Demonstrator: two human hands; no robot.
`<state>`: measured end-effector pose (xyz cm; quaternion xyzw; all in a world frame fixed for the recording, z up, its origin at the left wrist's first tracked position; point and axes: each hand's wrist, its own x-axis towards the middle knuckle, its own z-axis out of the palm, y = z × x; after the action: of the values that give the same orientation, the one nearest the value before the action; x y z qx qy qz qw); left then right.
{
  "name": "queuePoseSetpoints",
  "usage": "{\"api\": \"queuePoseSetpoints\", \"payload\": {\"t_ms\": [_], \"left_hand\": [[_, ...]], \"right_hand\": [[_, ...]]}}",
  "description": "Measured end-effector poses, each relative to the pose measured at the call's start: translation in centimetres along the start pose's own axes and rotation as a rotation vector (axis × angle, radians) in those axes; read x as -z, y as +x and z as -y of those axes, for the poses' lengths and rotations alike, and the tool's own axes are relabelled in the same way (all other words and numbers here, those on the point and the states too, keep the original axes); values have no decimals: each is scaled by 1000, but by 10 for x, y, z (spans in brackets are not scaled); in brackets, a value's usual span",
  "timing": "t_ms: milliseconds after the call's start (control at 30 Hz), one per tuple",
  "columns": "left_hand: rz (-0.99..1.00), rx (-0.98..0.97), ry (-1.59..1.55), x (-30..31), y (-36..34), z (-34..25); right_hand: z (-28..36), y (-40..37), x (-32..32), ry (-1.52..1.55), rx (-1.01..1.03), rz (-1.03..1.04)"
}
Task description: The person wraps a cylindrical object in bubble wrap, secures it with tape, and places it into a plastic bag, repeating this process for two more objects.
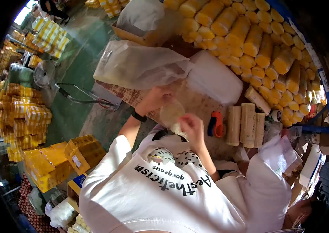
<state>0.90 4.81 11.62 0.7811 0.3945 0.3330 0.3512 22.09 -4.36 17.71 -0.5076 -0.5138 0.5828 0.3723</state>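
A pale, round, thin translucent disc (171, 112) is between my hands; its kind cannot be made out. My left hand (161, 98), below a black wristband, has its fingers closed at the disc's upper edge. Bent fingers of my right hand (191, 126) pinch at the lower right edge. Just beyond my left hand lies a large translucent plastic bag (139, 68) on the worktable (145, 103). To the right of my right hand is a red-orange and dark blue tool (215, 125), which looks like a tape dispenser. Several pale wrapped rolls (246, 124) lie beside it.
Many yellow-ended rolls (250, 42) are stacked at the back right. A white wrapped package (217, 77) lies behind the disc. Taped yellow cartons (49, 165) stand at left, near a fan (44, 73) and a hand-cart handle (79, 93). Another person (267, 186) sits close at right.
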Motion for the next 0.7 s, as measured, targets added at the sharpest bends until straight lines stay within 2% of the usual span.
{"api": "queuePoseSetpoints", "payload": {"t_ms": [67, 100, 200, 267, 300, 400, 433, 533, 600, 700], "left_hand": [[-102, -31, 66, -4, 0, -9], [-152, -47, 95, -9, -2, -15], [-397, 138, 137, -31, -16, -26], [-354, 288, 102, -37, -20, -32], [-332, 365, 86, -38, -22, -37], [-387, 294, 170, -33, -19, -53], [-339, 272, 155, -35, -22, -49], [-232, 173, 143, -41, -31, -40], [-212, 52, 187, -39, -33, -49], [-128, 29, 68, -35, -47, -52]], "right_hand": [[-11, 9, 15, 124, 26, -203], [-11, 14, 22, 79, 38, -209], [-7, 33, 33, -124, 87, -171], [-2, 41, 29, -344, 131, -66], [1, 44, 24, -406, 92, -58], [-13, 59, 16, -558, 155, -8], [-3, 59, 13, -589, 181, 8], [-36, 72, 12, -365, 176, -6], [-34, 71, 15, -278, 41, -33], [-45, 71, 29, -146, -62, -26]]}}
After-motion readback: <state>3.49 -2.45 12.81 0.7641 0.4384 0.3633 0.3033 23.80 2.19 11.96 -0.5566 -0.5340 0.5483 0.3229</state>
